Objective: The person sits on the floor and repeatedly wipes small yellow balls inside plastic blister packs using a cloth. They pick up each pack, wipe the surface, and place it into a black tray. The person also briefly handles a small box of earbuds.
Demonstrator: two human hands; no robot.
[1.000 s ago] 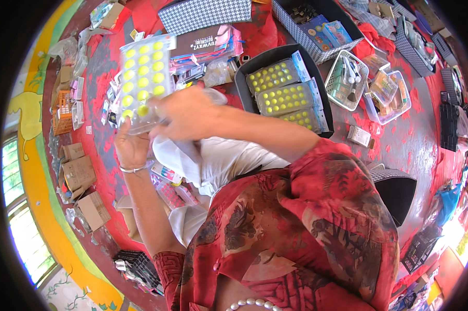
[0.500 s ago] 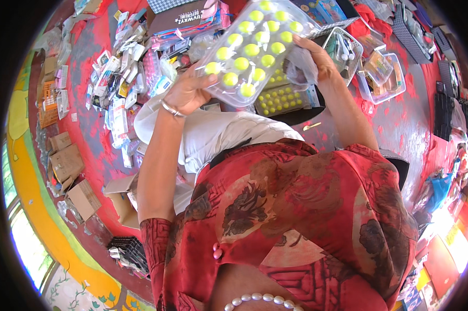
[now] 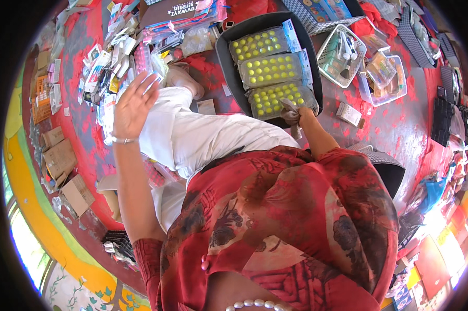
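My left hand (image 3: pixel 134 109) is raised over the left side of my lap, fingers stretched out and holding nothing. At the near right edge of a dark grey bin (image 3: pixel 262 22), my right hand (image 3: pixel 307 112) grips a crumpled greyish cloth (image 3: pixel 291 111); its fingertips are partly hidden. In the bin lie clear plastic packs of small yellow-green balls: a far pack (image 3: pixel 258 44), a middle pack (image 3: pixel 271 71) and a near pack (image 3: pixel 269 101). The cloth lies against the right end of the near pack. Whether my right fingers also touch that pack is unclear.
Right of the bin stand a white basket (image 3: pixel 325 66) and a clear plastic box (image 3: pixel 401 90) with packaged items. A small white box (image 3: pixel 350 114) lies nearby. A heap of small boxes (image 3: pixel 119 54) covers the floor at left. Cardboard boxes (image 3: pixel 61 159) sit farther left.
The ball pack held up in both hands now lies in the bin nearest me. My left hand has let go and moved left; my right hand has come down with the cloth.
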